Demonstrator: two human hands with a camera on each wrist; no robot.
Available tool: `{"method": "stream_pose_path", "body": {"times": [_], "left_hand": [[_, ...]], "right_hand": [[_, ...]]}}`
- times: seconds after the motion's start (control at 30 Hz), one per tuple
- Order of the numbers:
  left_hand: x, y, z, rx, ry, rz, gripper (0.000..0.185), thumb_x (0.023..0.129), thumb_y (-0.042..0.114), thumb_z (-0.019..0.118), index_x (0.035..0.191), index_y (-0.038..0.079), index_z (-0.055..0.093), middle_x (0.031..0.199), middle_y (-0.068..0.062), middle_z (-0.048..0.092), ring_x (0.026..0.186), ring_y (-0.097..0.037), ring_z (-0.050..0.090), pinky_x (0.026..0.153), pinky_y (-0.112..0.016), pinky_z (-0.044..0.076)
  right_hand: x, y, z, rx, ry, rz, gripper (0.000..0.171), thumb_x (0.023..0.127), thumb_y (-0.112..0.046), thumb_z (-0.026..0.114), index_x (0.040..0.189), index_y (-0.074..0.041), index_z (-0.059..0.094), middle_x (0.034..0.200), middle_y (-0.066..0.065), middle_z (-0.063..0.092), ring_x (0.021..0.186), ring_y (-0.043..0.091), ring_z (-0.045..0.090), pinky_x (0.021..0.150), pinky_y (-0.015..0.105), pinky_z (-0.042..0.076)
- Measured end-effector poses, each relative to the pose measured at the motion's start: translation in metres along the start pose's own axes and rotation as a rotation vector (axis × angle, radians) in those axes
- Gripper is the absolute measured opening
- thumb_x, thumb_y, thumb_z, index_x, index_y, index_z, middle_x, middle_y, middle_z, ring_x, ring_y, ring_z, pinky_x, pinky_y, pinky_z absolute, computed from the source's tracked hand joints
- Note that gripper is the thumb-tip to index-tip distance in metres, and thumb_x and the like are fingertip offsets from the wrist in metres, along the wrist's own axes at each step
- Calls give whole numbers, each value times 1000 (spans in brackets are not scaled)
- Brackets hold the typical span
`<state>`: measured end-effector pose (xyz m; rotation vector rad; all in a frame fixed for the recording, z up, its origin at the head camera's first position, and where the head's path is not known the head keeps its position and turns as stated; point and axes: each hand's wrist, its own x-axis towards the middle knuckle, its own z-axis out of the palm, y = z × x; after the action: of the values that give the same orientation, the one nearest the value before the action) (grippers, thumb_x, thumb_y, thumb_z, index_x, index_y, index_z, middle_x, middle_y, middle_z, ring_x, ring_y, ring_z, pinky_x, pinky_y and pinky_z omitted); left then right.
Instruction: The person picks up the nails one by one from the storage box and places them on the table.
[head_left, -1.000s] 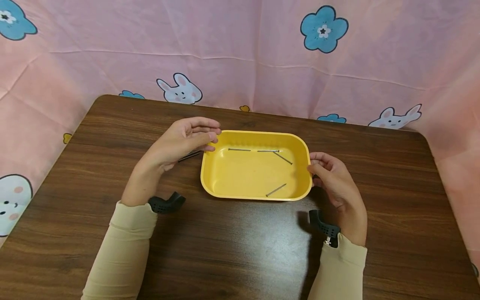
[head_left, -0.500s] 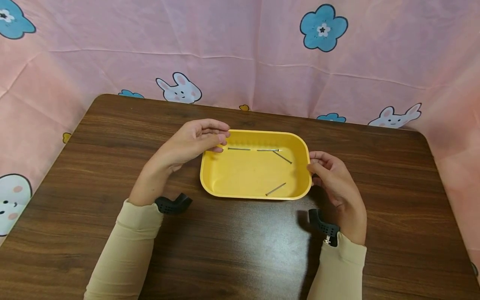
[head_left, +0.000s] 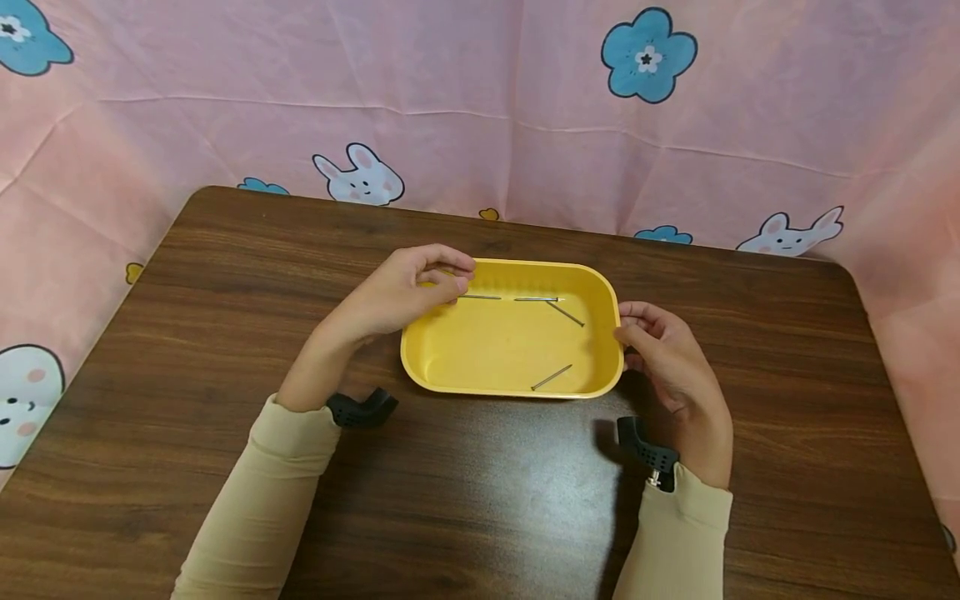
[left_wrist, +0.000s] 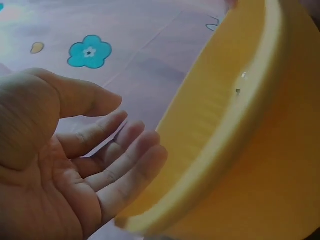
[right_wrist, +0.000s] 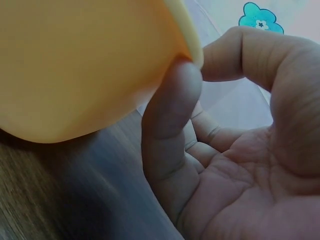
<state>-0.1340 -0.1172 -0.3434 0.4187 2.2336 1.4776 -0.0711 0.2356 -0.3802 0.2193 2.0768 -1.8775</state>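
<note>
Evidently mid-placement: left hand reached over yellow tray's far-left corner at table centre, fingers loosely curled, pinch unclear; right hand pinched right rim; nails inside; called for release next, probably.

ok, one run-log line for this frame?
left hand: over tray left rim, holds nothing | right hand: pinching right rim | nails in tray

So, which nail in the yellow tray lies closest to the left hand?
The far-left nail, by the tray's back wall: its end nearly meets the left hand. The other three lie further right.
</note>
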Motion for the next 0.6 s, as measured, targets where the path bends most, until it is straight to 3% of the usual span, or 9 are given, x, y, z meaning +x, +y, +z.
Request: {"method": "stream_pose_path", "body": {"times": [0.1, 0.37, 0.5, 0.6], "left_hand": [[2, 1, 5, 108, 20, 56, 35, 105, 19, 64, 136, 5, 65, 138, -13, 70, 122, -24, 69, 103, -41, 60], [9, -2, 19, 435, 93, 210, 31, 105, 18, 65, 132, 4, 67, 131, -12, 71, 118, -26, 69, 106, -44, 58], [13, -2, 25, 594, 106, 206, 31, 104, 20, 67, 132, 6, 67, 130, -8, 70, 119, -25, 67, 108, -44, 56], [14, -1, 29, 645, 96, 193, 30, 105, 20, 65, 131, 7, 68, 131, -8, 70, 119, -26, 67, 107, -45, 56]], "right_hand": [[0, 0, 0, 1, 1, 0, 32, 103, -9, 58, 131, 5, 51, 95, -7, 69, 81, 8, 65, 70, 21, 61], [1, 1, 0, -17, 1, -2, 35, 104, -10, 59, 133, 7, 50, 96, -6, 69, 81, 9, 66, 72, 21, 63], [1, 0, 0, -20, 6, -5, 35, 104, -10, 58, 133, 7, 50, 96, -6, 69, 80, 9, 66, 72, 21, 63], [0, 0, 0, -21, 9, 4, 35, 103, -10, 59, 134, 6, 50, 96, -6, 69, 81, 8, 66, 72, 21, 62]]}}
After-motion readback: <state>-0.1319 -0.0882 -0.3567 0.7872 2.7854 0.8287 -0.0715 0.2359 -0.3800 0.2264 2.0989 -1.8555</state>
